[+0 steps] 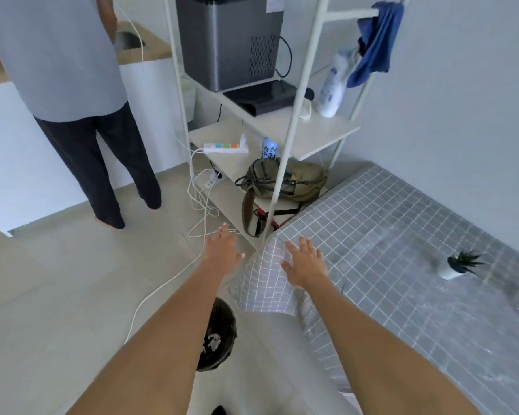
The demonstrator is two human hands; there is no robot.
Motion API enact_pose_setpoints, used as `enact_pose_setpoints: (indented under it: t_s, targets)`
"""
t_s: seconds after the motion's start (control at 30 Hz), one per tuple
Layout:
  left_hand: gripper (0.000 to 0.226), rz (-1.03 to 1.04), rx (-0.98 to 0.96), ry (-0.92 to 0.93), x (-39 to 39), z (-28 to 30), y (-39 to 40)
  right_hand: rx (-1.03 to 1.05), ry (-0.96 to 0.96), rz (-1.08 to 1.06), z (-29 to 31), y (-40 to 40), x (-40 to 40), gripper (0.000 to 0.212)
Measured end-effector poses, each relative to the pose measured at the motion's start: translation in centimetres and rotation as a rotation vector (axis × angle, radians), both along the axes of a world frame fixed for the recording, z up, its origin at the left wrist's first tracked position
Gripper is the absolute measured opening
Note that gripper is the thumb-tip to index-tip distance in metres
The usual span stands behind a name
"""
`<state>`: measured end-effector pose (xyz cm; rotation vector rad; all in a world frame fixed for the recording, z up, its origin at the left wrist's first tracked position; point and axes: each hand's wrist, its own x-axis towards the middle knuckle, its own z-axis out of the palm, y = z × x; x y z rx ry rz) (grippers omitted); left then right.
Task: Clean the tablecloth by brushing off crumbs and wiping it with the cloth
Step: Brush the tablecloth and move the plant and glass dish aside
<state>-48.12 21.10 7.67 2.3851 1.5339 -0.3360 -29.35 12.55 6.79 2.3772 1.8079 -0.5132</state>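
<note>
Head view shows us both hands spread flat and holding nothing: our right hand (306, 266) hovers at the near-left corner of the grey checked tablecloth (402, 250), our left hand (222, 247) just left of it over the floor. The blue cloth (375, 43) hangs on the far rack (294, 115), untouched. A bin (216, 336) sits below the corner, probably for catching crumbs.

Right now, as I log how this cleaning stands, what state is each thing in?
left hand: open, holding nothing, over the floor
right hand: open, fingers spread at the table corner
tablecloth: spread on the table, dusty streaks, corner hanging down
blue cloth: draped over the rack rail
potted plant: upright on the tablecloth
bin: open, bits of paper inside
</note>
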Motion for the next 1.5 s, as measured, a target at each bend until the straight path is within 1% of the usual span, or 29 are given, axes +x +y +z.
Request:
enact_pose_setpoints:
  t_s: [0.2,0.3,0.47,0.63,0.8,0.93,1.13,1.33,1.5]
  targets:
    - [0.068,-0.153,0.105,-0.022,9.5,3.2,-0.9,0.044,-0.015,-0.135,2.0,-3.8,8.0,0.061]
    - [0.067,-0.230,0.099,-0.019,14.3,3.8,-2.3,0.046,0.002,-0.198,2.3,-6.4,12.0,0.060]
    - [0.070,-0.340,0.078,0.053,22.6,3.8,-5.7,0.028,0.002,-0.300,2.1,-11.6,18.9,0.060]
    - [0.070,-0.424,0.078,0.062,29.9,3.3,-10.2,0.025,-0.016,-0.405,1.5,-17.3,25.1,0.060]
    - [0.070,-0.509,0.038,0.059,35.8,2.2,-14.7,-0.008,-0.008,-0.520,0.6,-23.5,29.8,0.060]
    - [0.070,-0.579,0.007,0.077,39.6,1.2,-17.8,-0.015,0.020,-0.615,-0.2,-27.4,32.6,0.060]
    - [0.071,-0.650,-0.033,0.104,42.5,-0.7,-20.0,-0.028,0.037,-0.702,-1.7,-30.8,35.1,0.060]
    - [0.072,-0.677,-0.064,0.115,44.6,-3.1,-19.3,-0.033,0.046,-0.791,-3.0,-31.6,37.3,0.060]
    - [0.071,-0.647,-0.081,0.044,46.3,-5.2,-18.2,-0.010,0.031,-0.897,-3.4,-30.9,40.1,0.062]
